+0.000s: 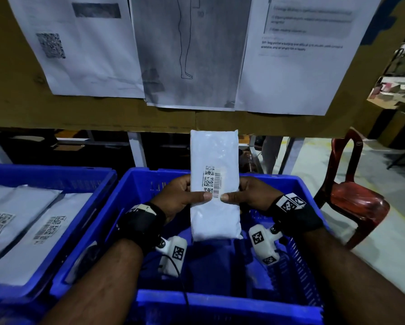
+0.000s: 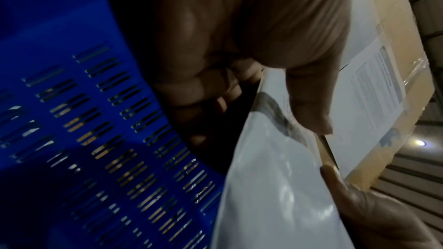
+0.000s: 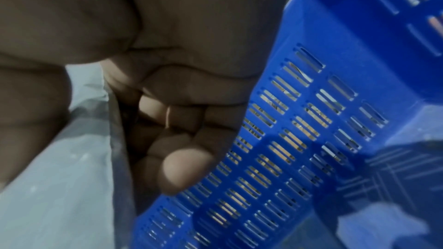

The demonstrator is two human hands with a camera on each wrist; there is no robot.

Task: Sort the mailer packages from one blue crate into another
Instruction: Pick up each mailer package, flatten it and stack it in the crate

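Hands: our left hand (image 1: 181, 198) and right hand (image 1: 248, 195) pinch a slim white plastic mailer package (image 1: 215, 184) upright at its long edges (soft, light, likely slippery), thumbs in front, fingers (image 3: 182, 169) curled behind.

Probably a warehouse sorting station: blue slotted crates (image 1: 135, 191) of barcoded mailers (image 1: 32, 228), printed instruction sheets (image 1: 297, 55) taped to a cardboard board (image 1: 9, 90), a red plastic chair (image 1: 353, 193) on bare concrete floor (image 1: 384, 242)

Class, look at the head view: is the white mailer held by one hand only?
No: the left hand and the right hand both pinch the white mailer.
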